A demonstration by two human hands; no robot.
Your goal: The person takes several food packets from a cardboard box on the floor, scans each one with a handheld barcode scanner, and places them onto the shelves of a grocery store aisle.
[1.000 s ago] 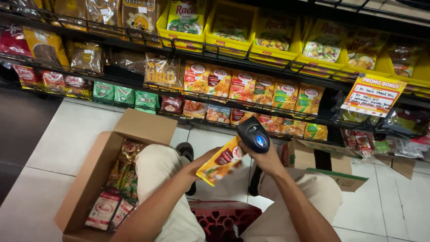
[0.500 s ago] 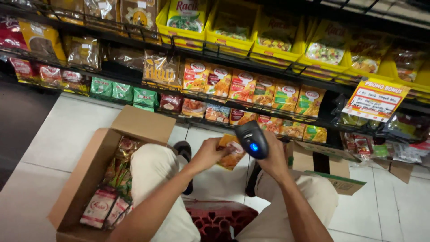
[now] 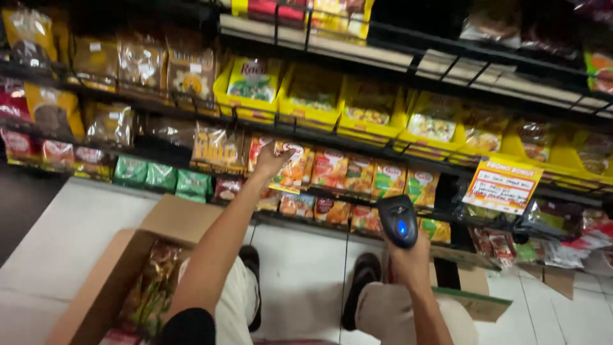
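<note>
My left hand [image 3: 271, 160] presses an orange packet [image 3: 290, 167] upright at the shelf's front edge; my right hand [image 3: 408, 255] grips the scanner [image 3: 399, 220], farther back.

The left hand [image 3: 271, 160] reaches up to the front edge of a low shelf [image 3: 357, 198] and grips an orange and yellow sachet [image 3: 290, 169] among a row of like sachets; the fingers seem to pinch its left side, though blur makes that hard to tell. The right hand [image 3: 412, 259] is held lower, near the right knee, closed around a dark handheld scanner [image 3: 399, 220] with a blue light on its face. An open cardboard box [image 3: 108, 281] of packets stands on the white tiled floor [image 3: 70, 230] by the left leg. A white and orange sign [image 3: 503, 186] hangs from the shelf edge to the right of the scanner.
</note>
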